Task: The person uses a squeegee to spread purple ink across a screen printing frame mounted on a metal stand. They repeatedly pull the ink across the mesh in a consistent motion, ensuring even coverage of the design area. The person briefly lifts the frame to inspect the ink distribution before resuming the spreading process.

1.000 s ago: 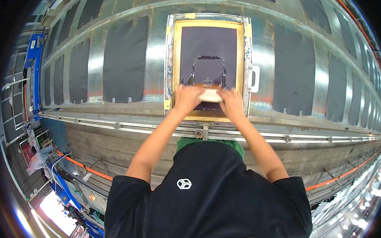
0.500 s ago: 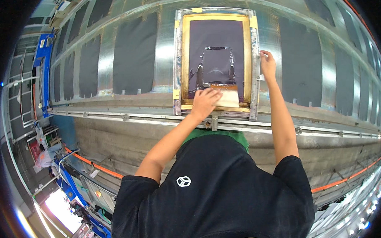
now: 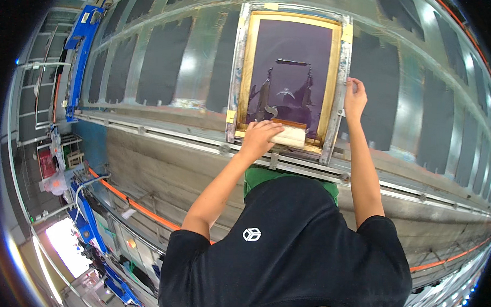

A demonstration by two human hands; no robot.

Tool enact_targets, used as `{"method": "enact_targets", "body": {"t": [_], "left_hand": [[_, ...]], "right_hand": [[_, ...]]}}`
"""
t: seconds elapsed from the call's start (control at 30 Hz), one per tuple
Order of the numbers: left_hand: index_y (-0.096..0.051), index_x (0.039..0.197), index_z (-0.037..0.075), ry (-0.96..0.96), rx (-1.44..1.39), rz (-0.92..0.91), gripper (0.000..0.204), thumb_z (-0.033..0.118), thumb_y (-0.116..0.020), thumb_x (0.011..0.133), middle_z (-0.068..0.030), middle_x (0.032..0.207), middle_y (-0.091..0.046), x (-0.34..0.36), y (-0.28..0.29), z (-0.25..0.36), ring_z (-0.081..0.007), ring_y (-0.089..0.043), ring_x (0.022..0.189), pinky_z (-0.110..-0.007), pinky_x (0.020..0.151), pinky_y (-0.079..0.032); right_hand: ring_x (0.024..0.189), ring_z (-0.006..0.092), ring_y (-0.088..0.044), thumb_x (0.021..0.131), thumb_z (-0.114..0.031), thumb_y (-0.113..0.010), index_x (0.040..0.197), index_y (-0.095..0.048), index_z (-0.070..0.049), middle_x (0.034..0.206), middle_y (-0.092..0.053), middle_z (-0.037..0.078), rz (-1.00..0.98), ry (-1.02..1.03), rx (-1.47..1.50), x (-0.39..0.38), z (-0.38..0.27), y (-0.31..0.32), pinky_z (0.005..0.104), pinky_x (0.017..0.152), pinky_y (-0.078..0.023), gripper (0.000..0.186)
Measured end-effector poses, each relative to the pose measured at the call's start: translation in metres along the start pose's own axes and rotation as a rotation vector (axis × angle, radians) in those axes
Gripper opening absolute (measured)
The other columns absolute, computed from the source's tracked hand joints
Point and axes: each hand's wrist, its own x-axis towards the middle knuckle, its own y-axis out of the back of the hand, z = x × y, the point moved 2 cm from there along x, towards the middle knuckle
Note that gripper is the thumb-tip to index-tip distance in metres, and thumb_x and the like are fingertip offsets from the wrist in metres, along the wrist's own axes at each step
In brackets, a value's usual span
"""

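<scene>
A screen-printing frame (image 3: 236, 72) lies over the long table, its dark purple mesh (image 3: 295, 41) bordered by yellow tape. Wet dark ink (image 3: 265, 94) makes a broken rectangular outline on the mesh, around a small pale curved mark. Near the frame's close end, my left hand (image 3: 261, 138) is wrapped over the left part of a squeegee (image 3: 292, 137) with a pale handle and a brown blade edge. Fingers bent, my right hand (image 3: 355, 98) grips the frame's right metal side; its fingertips are partly hidden there.
Dark rectangular fabric panels (image 3: 165, 64) lie in rows on the shiny tabletop, either side of the frame. A metal rail (image 3: 197, 142) runs along the near table edge. Blue machinery (image 3: 84, 45) stands far left, and an orange bar (image 3: 130, 201) crosses behind me.
The frame now sits further right relative to the dark panels, my right hand still at its side. The squeegee is a little closer to the frame's near end and its handle has tilted.
</scene>
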Motion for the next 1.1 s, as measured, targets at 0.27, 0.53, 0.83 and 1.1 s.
{"method": "enact_targets", "body": {"t": [0.27, 0.53, 0.83, 1.1], "left_hand": [[-0.071, 0.127, 0.020, -0.009, 0.054, 0.006, 0.058, 0.010, -0.079, 0.071, 0.0024, 0.134, -0.068, -0.053, 0.051, -0.113, -0.0216, -0.060, 0.125, -0.039, 0.096, -0.044], [-0.069, 0.129, 0.020, -0.049, 0.077, 0.013, 0.059, 0.010, -0.079, 0.072, 0.0054, 0.135, -0.068, -0.090, 0.058, -0.130, -0.0211, -0.061, 0.123, -0.039, 0.096, -0.043], [-0.078, 0.112, 0.017, -0.038, -0.072, -0.007, 0.036, 0.018, -0.073, 0.076, -0.0047, 0.114, -0.076, 0.088, 0.099, -0.185, -0.0281, -0.070, 0.105, -0.043, 0.092, -0.053], [-0.077, 0.114, 0.019, -0.015, 0.024, -0.033, 0.040, 0.017, -0.077, 0.074, -0.0001, 0.119, -0.075, 0.081, 0.085, -0.175, -0.0177, -0.069, 0.110, -0.037, 0.081, -0.047]], "right_hand": [[0.082, 0.0354, -0.069, 0.099, -0.036, -0.063, 0.112, -0.072, -0.007, 0.089, -0.072, 0.023, -0.039, -0.031, -0.028, -0.049, -0.058, -0.109, 0.0437, 0.081, -0.051, 0.033], [0.084, 0.0385, -0.066, 0.099, -0.035, -0.063, 0.115, -0.073, -0.010, 0.096, -0.072, 0.021, -0.062, -0.004, -0.133, -0.049, -0.029, -0.128, 0.0468, 0.085, -0.051, 0.032], [0.117, 0.0331, -0.060, 0.085, -0.055, -0.075, 0.133, -0.065, -0.012, 0.121, -0.067, 0.013, -0.560, 0.558, -0.359, -0.071, -0.157, -0.122, 0.0478, 0.100, -0.046, 0.065], [0.106, 0.0242, -0.060, 0.076, -0.020, -0.080, 0.116, -0.073, -0.012, 0.116, -0.069, 0.002, -0.660, 0.547, -0.542, -0.130, -0.133, -0.156, 0.0410, 0.092, -0.047, 0.042]]}}
